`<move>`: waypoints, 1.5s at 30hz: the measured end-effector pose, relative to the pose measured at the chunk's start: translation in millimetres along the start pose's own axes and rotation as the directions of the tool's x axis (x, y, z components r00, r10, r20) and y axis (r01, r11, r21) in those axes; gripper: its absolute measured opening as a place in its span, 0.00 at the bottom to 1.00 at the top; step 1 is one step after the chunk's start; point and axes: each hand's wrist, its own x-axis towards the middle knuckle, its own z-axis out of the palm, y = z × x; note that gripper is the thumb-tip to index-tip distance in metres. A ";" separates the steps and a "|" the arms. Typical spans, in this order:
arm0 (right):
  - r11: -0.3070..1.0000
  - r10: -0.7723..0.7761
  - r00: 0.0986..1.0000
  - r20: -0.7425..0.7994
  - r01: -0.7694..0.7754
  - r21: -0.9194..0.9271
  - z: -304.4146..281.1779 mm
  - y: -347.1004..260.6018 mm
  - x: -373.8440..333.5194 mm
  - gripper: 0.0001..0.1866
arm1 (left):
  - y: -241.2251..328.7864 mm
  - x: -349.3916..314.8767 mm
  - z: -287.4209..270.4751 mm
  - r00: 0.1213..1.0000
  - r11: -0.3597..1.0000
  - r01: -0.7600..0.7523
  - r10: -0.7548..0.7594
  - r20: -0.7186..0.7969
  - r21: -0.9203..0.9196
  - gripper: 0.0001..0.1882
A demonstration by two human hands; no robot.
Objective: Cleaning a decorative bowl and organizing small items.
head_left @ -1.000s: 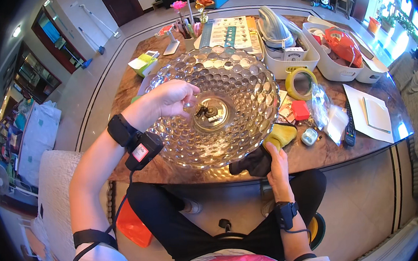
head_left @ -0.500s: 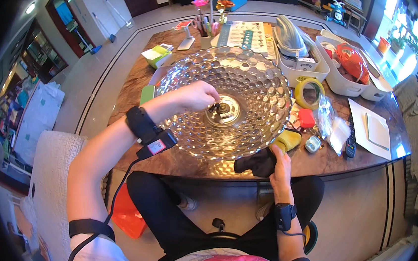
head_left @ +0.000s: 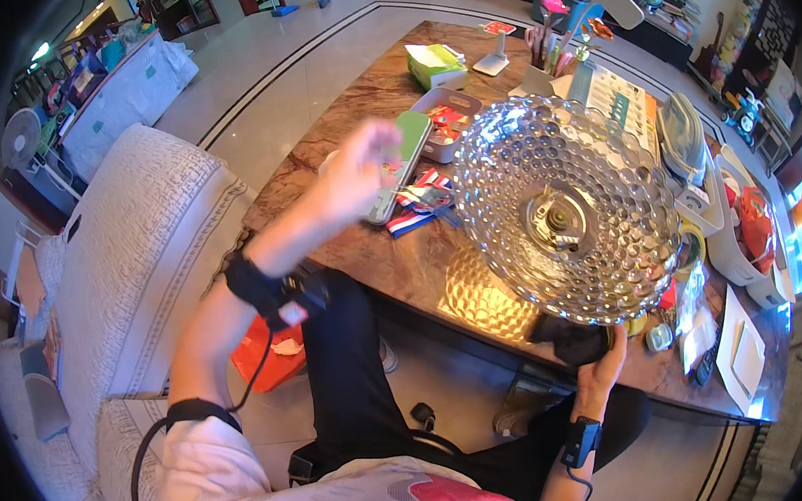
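Note:
A large round clear glass shade with a bubbled surface [head_left: 564,208] and a metal fitting at its centre stands tilted above the front edge of the brown marble table [head_left: 392,261]. My right hand [head_left: 597,362] grips a black handle-like base under its lower rim. My left hand [head_left: 356,169] is raised over the table's left part, blurred, well left of the shade, above a green-and-white flat case [head_left: 407,150]. I cannot tell whether its fingers pinch something small.
On the table lie striped ribbons [head_left: 416,206], a tray of small items [head_left: 447,122], a green tissue box [head_left: 435,64], a pen holder [head_left: 546,56], white bins [head_left: 743,240] and papers [head_left: 744,354]. A pale sofa [head_left: 144,254] lies to my left, with an orange bag [head_left: 262,349] by my legs.
My left hand has pulled away from the shade's metal centre and swung left over the table. The view has turned, so the shade now sits further right.

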 end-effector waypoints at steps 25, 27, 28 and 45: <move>0.794 0.317 0.768 0.557 -0.536 0.288 127.5 43.9 -77.4 0.22 | -77.3 -76.2 83.1 0.869 0.867 -0.471 0.423 0.258 0.163 0.29; 0.805 0.287 0.788 0.544 -0.506 0.310 116.1 52.9 -68.1 0.22 | -91.6 -37.7 59.6 0.842 0.692 -0.525 0.505 0.188 0.495 0.29; 0.816 0.258 0.807 0.531 -0.476 0.328 108.7 56.1 -62.5 0.22 | -98.0 -18.3 52.0 0.816 0.575 -0.538 0.537 0.212 0.616 0.30; 0.758 0.381 0.826 0.415 -0.537 0.372 77.6 65.7 -57.5 0.28 | -79.1 0.6 12.9 0.923 0.886 0.362 -0.297 0.243 -0.290 0.15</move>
